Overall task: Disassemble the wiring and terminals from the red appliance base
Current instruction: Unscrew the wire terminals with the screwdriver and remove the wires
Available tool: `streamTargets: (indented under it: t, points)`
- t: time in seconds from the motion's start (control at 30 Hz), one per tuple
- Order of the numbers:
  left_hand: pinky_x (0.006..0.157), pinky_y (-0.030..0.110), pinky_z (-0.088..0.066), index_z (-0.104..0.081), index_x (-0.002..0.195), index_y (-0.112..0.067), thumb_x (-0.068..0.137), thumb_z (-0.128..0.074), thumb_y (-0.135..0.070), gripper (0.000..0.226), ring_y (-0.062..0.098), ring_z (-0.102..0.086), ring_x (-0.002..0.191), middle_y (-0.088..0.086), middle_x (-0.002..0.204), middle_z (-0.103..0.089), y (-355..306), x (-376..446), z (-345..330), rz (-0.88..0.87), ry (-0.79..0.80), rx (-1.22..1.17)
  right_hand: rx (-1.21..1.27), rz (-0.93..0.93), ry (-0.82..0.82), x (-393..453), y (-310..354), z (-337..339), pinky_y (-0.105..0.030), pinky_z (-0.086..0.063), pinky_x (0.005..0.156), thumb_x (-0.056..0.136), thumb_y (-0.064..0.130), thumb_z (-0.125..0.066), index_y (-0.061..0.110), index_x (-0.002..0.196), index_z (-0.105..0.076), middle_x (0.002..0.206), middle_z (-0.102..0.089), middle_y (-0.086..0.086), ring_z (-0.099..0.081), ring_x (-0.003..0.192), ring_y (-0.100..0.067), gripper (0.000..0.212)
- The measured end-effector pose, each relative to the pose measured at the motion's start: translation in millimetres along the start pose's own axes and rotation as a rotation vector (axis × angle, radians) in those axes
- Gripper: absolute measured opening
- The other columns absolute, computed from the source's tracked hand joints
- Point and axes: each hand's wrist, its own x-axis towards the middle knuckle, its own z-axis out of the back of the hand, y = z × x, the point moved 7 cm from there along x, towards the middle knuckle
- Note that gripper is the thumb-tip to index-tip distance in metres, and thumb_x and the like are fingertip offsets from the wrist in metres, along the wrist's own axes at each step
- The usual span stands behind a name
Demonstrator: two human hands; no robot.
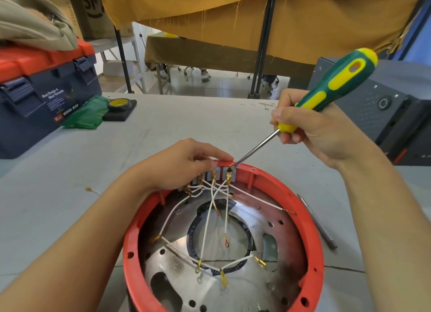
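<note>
While left hand [186,164] pinches base [312,218] rim and right hand [310,129] grips screwdriver [326,94], tip at terminal [229,178] may slip, nicking wires [210,218].

White wires [211,209] crisscross the base's [312,220] open interior; rim unobstructed right.

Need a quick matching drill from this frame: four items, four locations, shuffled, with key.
Items:
1. screwdriver
2. tape roll
3. toolbox
4. loose metal bit

Places:
A. far left of the table
B. flat on the table, right of the red base
C. on a black pad beside green plastic
D. in the right hand, tip at the terminal row on the far rim

Pairs: 1-D, 2-C, 3-A, 4-B
</note>
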Motion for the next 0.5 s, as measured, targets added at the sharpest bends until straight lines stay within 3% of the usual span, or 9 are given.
streamTargets:
  t: [0.17, 0.37, 0.5]
  points:
    - [0.094, 0.036, -0.049, -0.068, 0.109, -0.032, 0.093, -0.054, -0.012, 0.028, 0.003, -0.060, 0.106, -0.014, 0.114, -0.064, -12, -3, 4, -0.060, -0.070, 0.002, -0.094, 0.053, 0.087, -3, 12, -6, -0.014, -0.038, 0.045, 0.078, 0.019, -0.062, 0.023, 0.057, -0.057, 0.052, -0.055, -0.002, -0.050, 0.050, -0.013, 0.022]
    - [0.091, 0.032, -0.046, -0.069, 0.094, -0.018, 0.084, -0.065, -0.008, 0.015, 0.008, -0.059, 0.098, -0.004, 0.100, -0.064, -28, -10, 10, -0.137, -0.176, 0.096, -0.155, 0.089, 0.126, -6, 20, -9, -0.016, -0.039, 0.047, 0.078, 0.020, -0.062, 0.017, 0.062, -0.056, 0.053, -0.056, -0.002, -0.049, 0.055, -0.018, 0.018]
    - [0.091, 0.026, -0.042, -0.069, 0.088, -0.022, 0.084, -0.065, -0.016, 0.008, 0.005, -0.058, 0.097, -0.009, 0.101, -0.064, -36, -15, 8, -0.127, -0.126, 0.220, -0.157, 0.107, 0.141, -6, 23, -9, -0.016, -0.039, 0.047, 0.078, 0.020, -0.063, 0.023, 0.059, -0.056, 0.052, -0.054, 0.000, -0.049, 0.053, -0.014, 0.020]
